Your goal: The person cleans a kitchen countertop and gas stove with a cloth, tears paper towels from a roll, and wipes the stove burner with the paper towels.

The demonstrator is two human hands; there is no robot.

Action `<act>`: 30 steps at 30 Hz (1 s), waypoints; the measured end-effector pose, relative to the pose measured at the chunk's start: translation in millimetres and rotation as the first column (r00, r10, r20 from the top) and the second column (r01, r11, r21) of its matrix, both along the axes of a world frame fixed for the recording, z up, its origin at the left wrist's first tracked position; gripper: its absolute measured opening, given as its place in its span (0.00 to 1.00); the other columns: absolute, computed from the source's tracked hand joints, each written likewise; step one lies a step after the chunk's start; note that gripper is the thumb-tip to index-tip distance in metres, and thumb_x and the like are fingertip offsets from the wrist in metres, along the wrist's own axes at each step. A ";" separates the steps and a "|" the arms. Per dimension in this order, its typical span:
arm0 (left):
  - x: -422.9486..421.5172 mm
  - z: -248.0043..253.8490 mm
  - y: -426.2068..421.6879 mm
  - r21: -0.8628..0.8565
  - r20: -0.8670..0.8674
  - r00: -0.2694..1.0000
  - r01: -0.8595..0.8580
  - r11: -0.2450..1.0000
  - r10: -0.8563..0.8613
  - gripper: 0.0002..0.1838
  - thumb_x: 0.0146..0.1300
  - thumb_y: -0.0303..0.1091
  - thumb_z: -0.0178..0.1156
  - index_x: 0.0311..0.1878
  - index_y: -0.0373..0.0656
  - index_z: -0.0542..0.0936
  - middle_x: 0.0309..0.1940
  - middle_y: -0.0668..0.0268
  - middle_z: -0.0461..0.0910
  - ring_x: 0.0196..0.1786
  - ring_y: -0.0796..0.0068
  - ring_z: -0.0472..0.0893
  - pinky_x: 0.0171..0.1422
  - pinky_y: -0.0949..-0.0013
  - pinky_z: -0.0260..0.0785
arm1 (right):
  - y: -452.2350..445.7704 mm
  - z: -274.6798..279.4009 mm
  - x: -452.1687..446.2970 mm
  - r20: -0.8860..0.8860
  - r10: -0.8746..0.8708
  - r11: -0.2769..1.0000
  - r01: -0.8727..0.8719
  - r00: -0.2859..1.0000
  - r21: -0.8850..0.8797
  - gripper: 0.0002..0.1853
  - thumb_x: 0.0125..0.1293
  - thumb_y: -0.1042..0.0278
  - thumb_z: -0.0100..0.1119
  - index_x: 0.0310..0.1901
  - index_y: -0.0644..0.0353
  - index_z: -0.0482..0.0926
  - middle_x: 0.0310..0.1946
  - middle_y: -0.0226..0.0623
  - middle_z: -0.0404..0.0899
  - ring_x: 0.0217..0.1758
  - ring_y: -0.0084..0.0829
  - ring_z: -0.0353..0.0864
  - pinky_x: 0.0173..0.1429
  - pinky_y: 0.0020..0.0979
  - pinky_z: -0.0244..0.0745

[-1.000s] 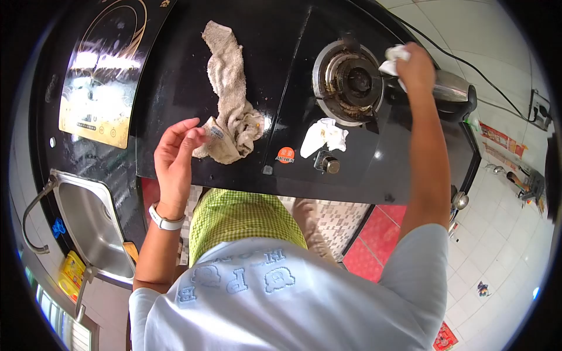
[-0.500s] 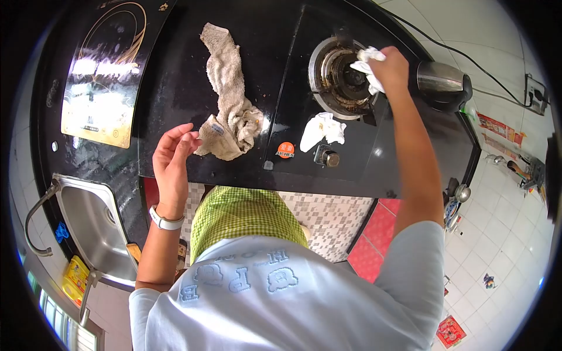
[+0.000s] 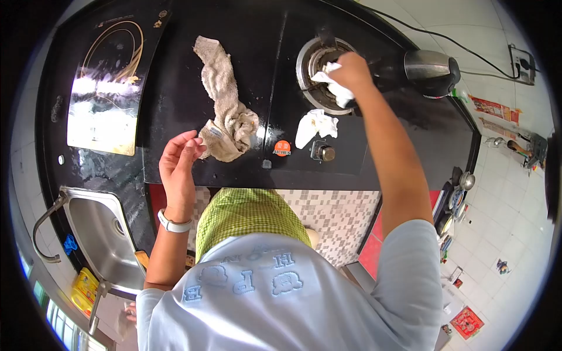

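My right hand is closed on a crumpled white tissue over the gas burner, covering part of it. A second white tissue lies on the black hob, beside the burner knob. My left hand hovers at the counter's front edge, its thumb and fingertips close together. Its fingertips are by the lower end of a twisted beige towel; whether they touch it or hold anything is too small to tell.
A metal kettle stands right of the burner, its cable running behind. At the left are an induction cooker and a steel sink with a tap. Another person's hand shows at the lower left.
My right hand has moved left with its tissue, from beside the kettle onto the burner. My left hand has stayed near the towel. Another hand has appeared at the lower left.
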State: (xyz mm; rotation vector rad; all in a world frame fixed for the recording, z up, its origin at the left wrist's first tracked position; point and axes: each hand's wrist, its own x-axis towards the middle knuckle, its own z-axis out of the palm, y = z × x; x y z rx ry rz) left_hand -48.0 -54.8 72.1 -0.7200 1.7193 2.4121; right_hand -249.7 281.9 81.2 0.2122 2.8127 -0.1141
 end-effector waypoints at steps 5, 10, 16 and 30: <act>-2.5 12.4 -10.2 -0.029 -0.081 0.996 0.038 0.999 -0.040 0.09 0.67 0.28 0.53 0.47 0.36 0.77 0.37 0.65 0.80 0.40 0.79 0.78 0.52 0.73 0.70 | 64.8 -0.5 25.3 -0.277 -0.403 0.769 0.159 0.872 -0.619 0.15 0.52 0.70 0.66 0.40 0.69 0.79 0.32 0.39 0.82 0.35 0.28 0.82 0.42 0.27 0.75; 7.5 1.3 -18.2 -0.071 0.003 1.000 -0.009 0.997 0.010 0.09 0.67 0.28 0.53 0.47 0.36 0.77 0.37 0.65 0.80 0.40 0.79 0.77 0.53 0.72 0.70 | 75.7 4.8 62.2 0.262 -0.637 -0.162 0.206 0.724 -0.965 0.21 0.59 0.79 0.46 0.56 0.69 0.68 0.52 0.45 0.74 0.56 0.38 0.75 0.61 0.38 0.69; 10.8 3.4 4.1 -0.004 0.021 0.998 0.059 0.998 -0.059 0.10 0.67 0.28 0.53 0.48 0.35 0.76 0.37 0.65 0.80 0.41 0.79 0.78 0.51 0.74 0.70 | 20.6 18.0 103.3 0.223 -0.446 -0.237 0.126 0.867 -0.963 0.23 0.54 0.91 0.47 0.55 0.69 0.69 0.51 0.44 0.73 0.56 0.37 0.73 0.63 0.35 0.67; -5.8 23.3 62.4 0.266 -0.256 0.837 0.542 0.797 -0.484 0.19 0.63 0.26 0.59 0.57 0.37 0.71 0.45 0.65 0.77 0.46 0.81 0.76 0.53 0.75 0.70 | -111.7 38.8 202.7 -0.302 -0.313 0.291 -0.212 0.901 -0.933 0.23 0.47 0.84 0.63 0.49 0.63 0.75 0.48 0.37 0.71 0.54 0.29 0.72 0.59 0.29 0.68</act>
